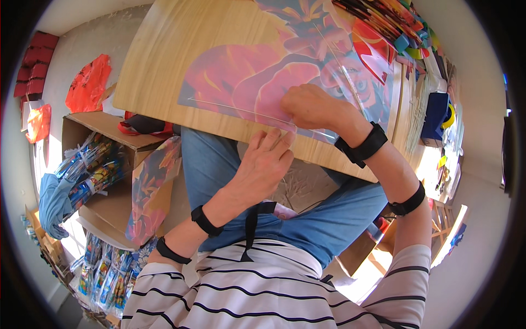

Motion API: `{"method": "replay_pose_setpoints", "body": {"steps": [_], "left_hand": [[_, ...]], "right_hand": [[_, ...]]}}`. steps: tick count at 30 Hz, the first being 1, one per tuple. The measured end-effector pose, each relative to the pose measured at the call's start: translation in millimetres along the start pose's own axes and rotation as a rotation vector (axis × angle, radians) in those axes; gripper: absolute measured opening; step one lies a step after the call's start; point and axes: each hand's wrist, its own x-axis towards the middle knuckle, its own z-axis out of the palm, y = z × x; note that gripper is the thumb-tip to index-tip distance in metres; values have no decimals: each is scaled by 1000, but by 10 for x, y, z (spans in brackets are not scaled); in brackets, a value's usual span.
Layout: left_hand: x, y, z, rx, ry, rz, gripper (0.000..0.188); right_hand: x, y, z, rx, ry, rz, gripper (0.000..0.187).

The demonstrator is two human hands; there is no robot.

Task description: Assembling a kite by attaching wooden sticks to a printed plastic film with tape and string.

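A translucent printed kite sheet (235, 82), red, pink and purple with a cartoon eye, lies across the wooden table. Thin pale rods run along its near edge and across its right part. At the sheet's near edge, my left hand (266, 164) has its fingers bent together and pinches the border. Just above and to the right, my right hand (312, 107) is closed and rests on the sheet; its fingertips are turned under, so what they hold is hidden. The two hands are close together but apart. Black bands circle both forearms.
The table's curved near edge (148, 118) meets my knees. Colourful sheets (389, 22) pile up at the far right, near thin sticks (419, 104) and a dark blue box (435, 118). On the left, a cardboard box (104, 205) holds wrapped bundles (104, 164); another printed sheet (153, 186) leans there.
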Motion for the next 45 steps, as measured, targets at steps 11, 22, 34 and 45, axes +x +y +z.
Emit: {"method": "replay_pose_setpoints", "body": {"steps": [11,22,34,45], "left_hand": [[60,-56,13,-10,20,3,28],[102,-84,59,34,19,12,27],[167,-31,100,116,2,5,38],[175,-26,79,129,-10,0,37]], "right_hand": [[35,-9,42,-24,1,6,4],[39,-3,39,-43,-15,7,5],[38,-4,-15,-108,-12,196,8],[-329,-92,155,420,399,569,18]]}}
